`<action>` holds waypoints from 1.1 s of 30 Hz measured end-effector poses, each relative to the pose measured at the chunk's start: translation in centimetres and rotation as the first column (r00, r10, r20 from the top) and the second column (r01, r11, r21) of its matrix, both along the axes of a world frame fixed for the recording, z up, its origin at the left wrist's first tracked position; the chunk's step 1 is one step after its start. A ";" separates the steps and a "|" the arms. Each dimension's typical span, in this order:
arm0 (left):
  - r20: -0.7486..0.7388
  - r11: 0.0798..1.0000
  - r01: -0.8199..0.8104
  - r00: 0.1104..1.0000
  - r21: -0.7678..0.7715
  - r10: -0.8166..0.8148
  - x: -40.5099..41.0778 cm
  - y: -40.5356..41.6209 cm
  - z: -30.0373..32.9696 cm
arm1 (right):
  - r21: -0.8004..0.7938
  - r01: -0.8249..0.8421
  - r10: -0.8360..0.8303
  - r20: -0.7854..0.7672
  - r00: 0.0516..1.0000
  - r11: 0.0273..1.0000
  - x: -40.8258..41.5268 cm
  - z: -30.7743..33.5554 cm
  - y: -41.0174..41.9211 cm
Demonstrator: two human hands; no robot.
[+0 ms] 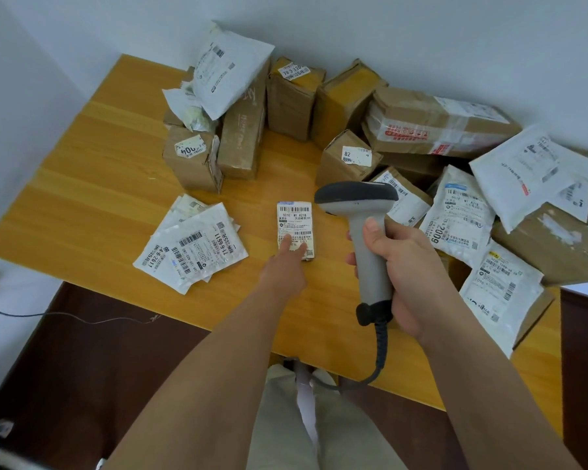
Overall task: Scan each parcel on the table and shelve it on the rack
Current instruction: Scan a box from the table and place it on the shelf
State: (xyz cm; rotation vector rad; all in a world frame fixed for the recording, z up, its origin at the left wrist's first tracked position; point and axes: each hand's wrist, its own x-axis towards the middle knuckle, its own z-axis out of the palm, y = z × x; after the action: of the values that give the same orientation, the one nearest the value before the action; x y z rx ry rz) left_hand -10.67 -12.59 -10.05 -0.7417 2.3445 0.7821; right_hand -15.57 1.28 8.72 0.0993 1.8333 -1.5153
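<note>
1. The right hand (401, 266) is wrapped tight around the grey handle of a scanner (360, 225). The thumb lies along the handle near the top.
2. The scanner is held up above the table (82, 184). Its dark head points to the left and down, toward a small parcel (294, 222).
3. A black curly cord (381, 347) hangs from the bottom of the scanner and drops past the front edge of the table.
4. The small parcel lies flat on the bare wood in the middle of the table, with its white label and black bar codes facing up.
5. The left hand (282, 269) reaches out to the small parcel. Two straight fingers press on the near end of the label. The hand is not wrapped around anything.
6. To the left of the small parcel lies a little pile of flat white bags (190, 245), each with a label on top.
7. Behind them, near the wall, stand brown boxes (241, 137), close together. A white bag (228, 69) rests on top of them.
8. On the right side there is a big heap of more boxes and white bags (462, 215), leaning on each other.
9. The floor (82, 368) under the table is dark brown.
</note>
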 end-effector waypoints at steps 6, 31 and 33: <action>-0.263 0.970 -0.237 0.941 -0.059 0.214 -0.3 0.1 -0.1 | -0.015 0.043 -0.043 -0.030 0.999 0.999 -0.1 0.2 0.6; 0.294 -0.387 -0.570 -0.252 0.725 0.922 21.3 4.6 -0.6 | -0.012 -0.517 0.516 -0.061 0.854 0.856 8.9 -2.4 0.4; 0.303 -0.439 -0.536 -0.325 0.721 0.896 25.5 5.6 -0.5 | -0.004 -0.608 0.605 -0.106 0.789 0.794 12.4 -1.9 0.3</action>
State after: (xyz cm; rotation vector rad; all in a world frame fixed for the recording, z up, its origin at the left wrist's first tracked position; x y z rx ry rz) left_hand 14.80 -6.99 -10.54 -2.3252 0.5914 2.6747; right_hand -3.14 1.60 6.79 -0.5526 1.6785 -1.0982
